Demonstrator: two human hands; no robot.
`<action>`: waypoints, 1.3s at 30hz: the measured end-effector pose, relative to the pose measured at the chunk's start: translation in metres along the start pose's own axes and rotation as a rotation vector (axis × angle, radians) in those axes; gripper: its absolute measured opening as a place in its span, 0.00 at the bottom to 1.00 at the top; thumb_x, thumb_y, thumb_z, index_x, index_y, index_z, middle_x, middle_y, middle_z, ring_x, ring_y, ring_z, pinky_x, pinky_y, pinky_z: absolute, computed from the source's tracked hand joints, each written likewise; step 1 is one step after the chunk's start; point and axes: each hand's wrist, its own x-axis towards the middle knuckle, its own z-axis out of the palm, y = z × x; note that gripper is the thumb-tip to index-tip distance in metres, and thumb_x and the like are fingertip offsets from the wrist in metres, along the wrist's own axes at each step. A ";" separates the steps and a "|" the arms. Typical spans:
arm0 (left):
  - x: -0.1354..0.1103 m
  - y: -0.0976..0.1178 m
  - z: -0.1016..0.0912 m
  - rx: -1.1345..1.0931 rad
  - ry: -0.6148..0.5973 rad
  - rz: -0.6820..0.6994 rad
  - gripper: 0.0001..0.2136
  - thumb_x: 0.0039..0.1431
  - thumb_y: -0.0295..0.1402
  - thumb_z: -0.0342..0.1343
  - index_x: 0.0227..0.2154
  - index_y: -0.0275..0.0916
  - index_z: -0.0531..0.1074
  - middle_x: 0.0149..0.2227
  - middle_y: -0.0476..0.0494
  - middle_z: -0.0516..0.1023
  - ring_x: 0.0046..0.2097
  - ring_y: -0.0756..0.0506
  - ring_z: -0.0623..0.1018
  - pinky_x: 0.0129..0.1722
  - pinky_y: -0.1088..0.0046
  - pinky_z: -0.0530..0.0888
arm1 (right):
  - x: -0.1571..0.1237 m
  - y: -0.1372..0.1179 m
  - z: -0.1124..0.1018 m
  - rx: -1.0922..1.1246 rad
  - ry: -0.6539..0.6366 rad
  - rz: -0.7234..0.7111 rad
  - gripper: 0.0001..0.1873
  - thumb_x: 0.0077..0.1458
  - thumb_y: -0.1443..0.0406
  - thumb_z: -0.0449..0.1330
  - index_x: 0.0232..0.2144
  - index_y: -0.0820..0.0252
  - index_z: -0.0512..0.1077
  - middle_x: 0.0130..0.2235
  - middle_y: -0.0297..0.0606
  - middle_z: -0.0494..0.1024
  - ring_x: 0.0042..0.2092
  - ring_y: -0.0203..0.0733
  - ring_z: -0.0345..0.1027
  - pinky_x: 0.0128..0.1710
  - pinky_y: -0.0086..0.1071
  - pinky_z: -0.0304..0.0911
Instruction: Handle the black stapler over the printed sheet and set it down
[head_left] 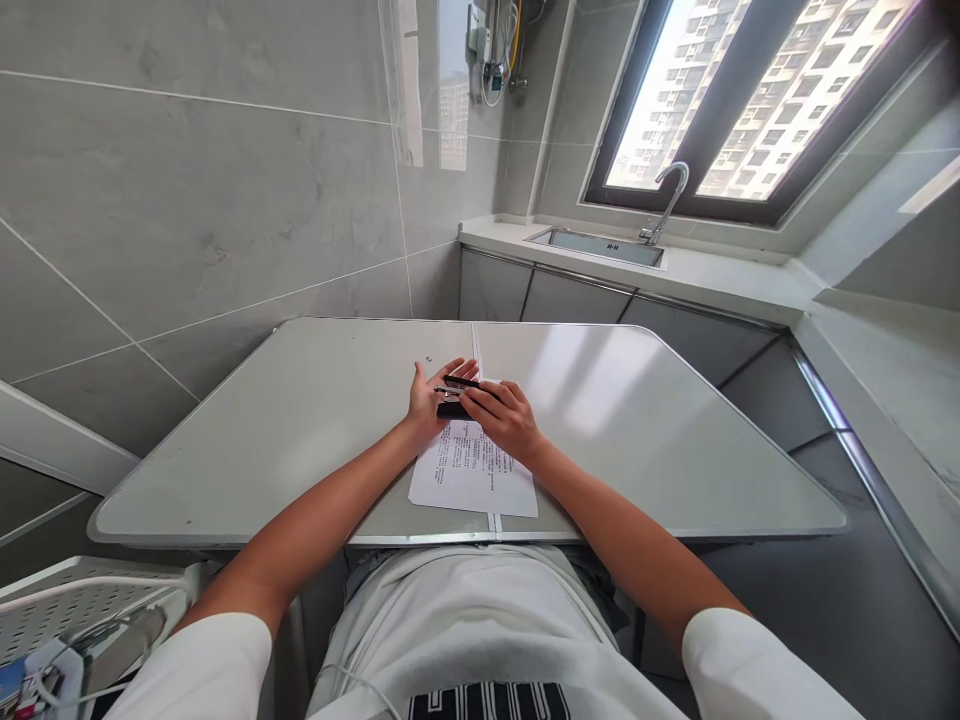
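Note:
A black stapler [456,394] sits at the far edge of a printed white sheet of paper [474,470] on a grey folding table [300,420]. My left hand [431,400] cups the stapler from the left, fingers stretched along it. From the right, my right hand [506,415] presses down on the stapler with its fingers curled over the top. Both hands are on it together, over the top of the paper. A tiny dark speck, perhaps a staple [428,359], lies just beyond the hands.
A seam [480,350] runs down the middle of the table. Behind it stands a counter with a steel sink [596,246] and tap [667,200] under a window. Tiled wall at left. A white wire rack [82,600] with cables sits at lower left.

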 end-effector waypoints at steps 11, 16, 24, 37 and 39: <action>0.006 0.006 -0.001 -0.066 0.078 0.014 0.37 0.69 0.65 0.31 0.47 0.40 0.75 0.57 0.32 0.79 0.60 0.38 0.78 0.56 0.58 0.77 | 0.000 0.001 0.010 -0.076 0.041 0.034 0.20 0.68 0.74 0.56 0.55 0.50 0.77 0.54 0.38 0.82 0.54 0.49 0.71 0.53 0.46 0.61; 0.017 0.009 -0.016 0.000 0.174 0.072 0.36 0.69 0.65 0.32 0.41 0.40 0.75 0.40 0.35 0.79 0.42 0.42 0.80 0.43 0.64 0.78 | 0.005 0.008 0.004 0.126 0.167 0.375 0.13 0.60 0.70 0.62 0.47 0.54 0.78 0.45 0.42 0.83 0.46 0.51 0.71 0.52 0.47 0.62; 0.027 0.027 -0.040 0.024 0.179 0.223 0.34 0.70 0.64 0.36 0.26 0.41 0.70 0.22 0.48 0.60 0.23 0.51 0.60 0.26 0.71 0.66 | 0.000 0.022 -0.002 0.503 -0.127 0.552 0.09 0.51 0.61 0.70 0.31 0.57 0.75 0.33 0.34 0.77 0.34 0.41 0.67 0.37 0.34 0.59; 0.004 0.026 -0.008 0.020 0.039 0.108 0.30 0.70 0.62 0.42 0.27 0.40 0.67 0.22 0.51 0.60 0.20 0.53 0.56 0.19 0.71 0.59 | 0.004 0.010 -0.001 0.274 -0.065 0.320 0.16 0.61 0.56 0.69 0.49 0.55 0.78 0.49 0.44 0.80 0.50 0.52 0.70 0.52 0.45 0.65; 0.000 0.027 -0.002 0.042 -0.018 0.076 0.30 0.70 0.62 0.43 0.28 0.40 0.68 0.22 0.51 0.60 0.19 0.54 0.54 0.18 0.72 0.58 | 0.007 -0.001 -0.004 0.133 0.028 0.207 0.12 0.67 0.58 0.64 0.49 0.54 0.78 0.51 0.45 0.80 0.51 0.51 0.70 0.55 0.46 0.64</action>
